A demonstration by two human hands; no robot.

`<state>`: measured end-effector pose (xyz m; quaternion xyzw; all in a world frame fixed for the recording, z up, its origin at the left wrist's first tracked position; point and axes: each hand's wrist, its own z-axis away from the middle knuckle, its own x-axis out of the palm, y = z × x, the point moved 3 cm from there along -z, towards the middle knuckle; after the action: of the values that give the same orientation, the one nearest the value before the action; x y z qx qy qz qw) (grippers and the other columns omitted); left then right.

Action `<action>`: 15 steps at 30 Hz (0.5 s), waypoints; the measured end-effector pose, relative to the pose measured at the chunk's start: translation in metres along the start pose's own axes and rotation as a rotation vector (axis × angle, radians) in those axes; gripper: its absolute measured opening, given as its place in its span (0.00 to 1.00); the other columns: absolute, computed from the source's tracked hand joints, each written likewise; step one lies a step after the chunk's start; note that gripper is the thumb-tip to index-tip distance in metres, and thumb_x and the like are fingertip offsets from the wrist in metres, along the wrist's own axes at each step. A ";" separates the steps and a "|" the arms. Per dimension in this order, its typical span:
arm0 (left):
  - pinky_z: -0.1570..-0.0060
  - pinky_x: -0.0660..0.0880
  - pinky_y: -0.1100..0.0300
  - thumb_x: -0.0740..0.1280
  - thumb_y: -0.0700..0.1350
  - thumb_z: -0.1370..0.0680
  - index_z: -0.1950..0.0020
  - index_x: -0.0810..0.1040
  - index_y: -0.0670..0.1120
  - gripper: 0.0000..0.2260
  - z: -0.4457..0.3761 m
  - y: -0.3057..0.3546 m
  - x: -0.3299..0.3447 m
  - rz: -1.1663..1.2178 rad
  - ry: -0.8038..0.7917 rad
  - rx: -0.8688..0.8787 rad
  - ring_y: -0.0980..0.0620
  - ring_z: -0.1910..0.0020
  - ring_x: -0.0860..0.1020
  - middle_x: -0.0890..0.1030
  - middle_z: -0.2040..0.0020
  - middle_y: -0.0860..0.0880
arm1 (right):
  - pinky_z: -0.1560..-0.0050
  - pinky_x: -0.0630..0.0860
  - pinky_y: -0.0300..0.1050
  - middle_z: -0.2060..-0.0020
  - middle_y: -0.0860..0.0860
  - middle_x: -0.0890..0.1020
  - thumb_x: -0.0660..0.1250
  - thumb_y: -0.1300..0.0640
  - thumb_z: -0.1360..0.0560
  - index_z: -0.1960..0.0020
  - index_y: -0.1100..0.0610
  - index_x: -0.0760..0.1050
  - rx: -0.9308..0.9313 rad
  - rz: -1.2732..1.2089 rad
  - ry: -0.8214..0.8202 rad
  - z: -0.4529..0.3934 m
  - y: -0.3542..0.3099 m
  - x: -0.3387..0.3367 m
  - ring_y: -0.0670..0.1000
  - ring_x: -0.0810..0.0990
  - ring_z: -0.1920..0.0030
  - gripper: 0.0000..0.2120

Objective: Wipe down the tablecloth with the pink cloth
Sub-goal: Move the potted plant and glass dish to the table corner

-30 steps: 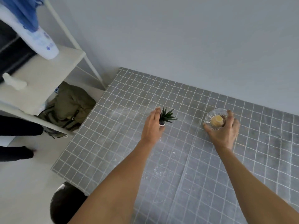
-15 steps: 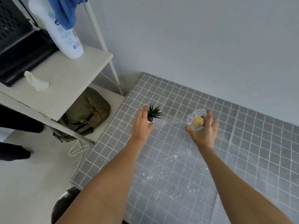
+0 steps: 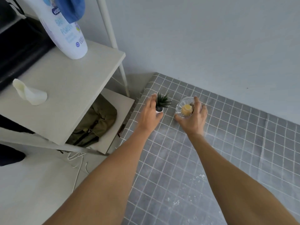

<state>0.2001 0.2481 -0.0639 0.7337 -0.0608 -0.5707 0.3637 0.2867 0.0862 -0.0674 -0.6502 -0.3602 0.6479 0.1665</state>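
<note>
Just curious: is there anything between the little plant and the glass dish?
No. In the head view only bare grey tablecloth shows between the plant and glass dish.

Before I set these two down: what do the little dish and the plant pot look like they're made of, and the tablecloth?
The dish looks like clear ribbed glass: see-through with bright glints, though clear plastic is possible. The plant pot shows only a smooth white rim, ceramic or plastic; the rest is hidden by the left hand. The tablecloth seems a thin grey checked fabric, matte, with fold creases.
</note>
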 end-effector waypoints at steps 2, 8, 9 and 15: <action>0.32 0.66 0.53 0.69 0.47 0.24 0.24 0.58 0.39 0.34 -0.009 0.001 0.006 0.032 -0.002 0.022 0.43 0.29 0.67 0.63 0.25 0.42 | 0.35 0.66 0.60 0.37 0.62 0.65 0.79 0.51 0.38 0.27 0.49 0.59 0.014 0.005 0.001 -0.007 0.001 0.006 0.63 0.63 0.34 0.45; 0.38 0.73 0.47 0.69 0.47 0.24 0.25 0.58 0.35 0.34 -0.031 0.006 0.026 0.141 0.017 0.060 0.39 0.33 0.71 0.67 0.28 0.37 | 0.36 0.71 0.56 0.36 0.59 0.65 0.79 0.49 0.38 0.28 0.48 0.59 0.027 -0.023 0.033 -0.022 0.008 0.013 0.59 0.67 0.35 0.45; 0.39 0.75 0.48 0.68 0.48 0.24 0.25 0.58 0.35 0.33 -0.033 0.008 0.028 0.157 0.031 0.068 0.38 0.34 0.72 0.67 0.29 0.36 | 0.36 0.71 0.55 0.35 0.58 0.65 0.79 0.49 0.38 0.28 0.48 0.59 0.038 -0.035 0.037 -0.023 0.010 0.013 0.58 0.68 0.35 0.45; 0.43 0.77 0.56 0.63 0.57 0.22 0.30 0.66 0.35 0.31 -0.039 0.011 0.041 0.248 0.116 0.037 0.42 0.35 0.74 0.69 0.30 0.39 | 0.39 0.70 0.48 0.33 0.57 0.64 0.78 0.47 0.36 0.28 0.48 0.56 0.020 -0.020 0.025 -0.026 0.014 0.011 0.56 0.68 0.35 0.45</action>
<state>0.2521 0.2373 -0.0866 0.7589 -0.1403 -0.4769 0.4206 0.3146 0.0908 -0.0822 -0.6531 -0.3582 0.6413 0.1839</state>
